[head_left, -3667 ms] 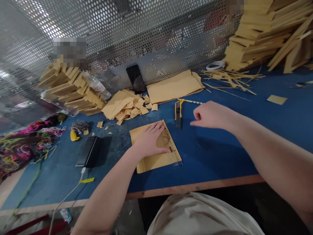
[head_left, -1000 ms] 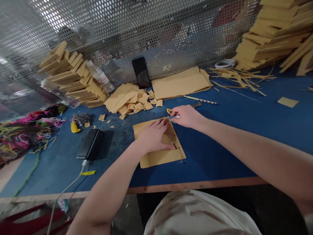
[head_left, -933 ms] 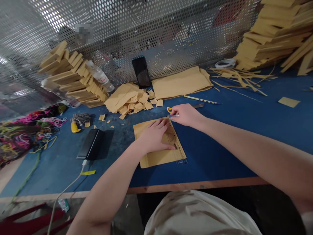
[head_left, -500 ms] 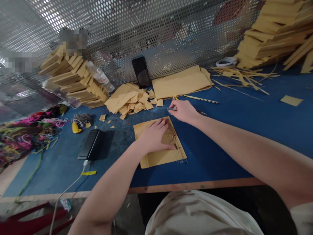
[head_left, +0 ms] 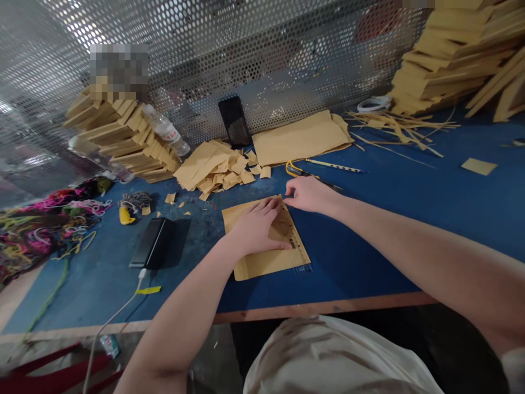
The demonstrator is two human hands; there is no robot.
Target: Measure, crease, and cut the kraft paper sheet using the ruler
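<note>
A brown paper sheet (head_left: 262,262) lies on the blue table (head_left: 369,235), with a clear ruler (head_left: 298,249) along its right edge. My left hand (head_left: 256,227) lies flat on the ruler and sheet, fingers stretched out. The fingertips of my right hand (head_left: 309,195) are pinched together at the ruler's far end. I cannot make out what they pinch. A yellow and black utility knife (head_left: 293,169) lies on the table just behind that hand, and a striped pencil (head_left: 334,166) lies beyond it.
Cut brown paper pieces (head_left: 217,169), a larger brown sheet (head_left: 299,137) and a dark phone (head_left: 234,121) sit by the perforated metal wall. Stacked cardboard strips (head_left: 118,142) stand at the left and right. A black power bank (head_left: 150,250) and coloured cords (head_left: 36,230) lie at left.
My right hand took up the knife, brought it to the ruler's far end, and now the knife lies just behind the hand. My left hand has stayed on the ruler.
</note>
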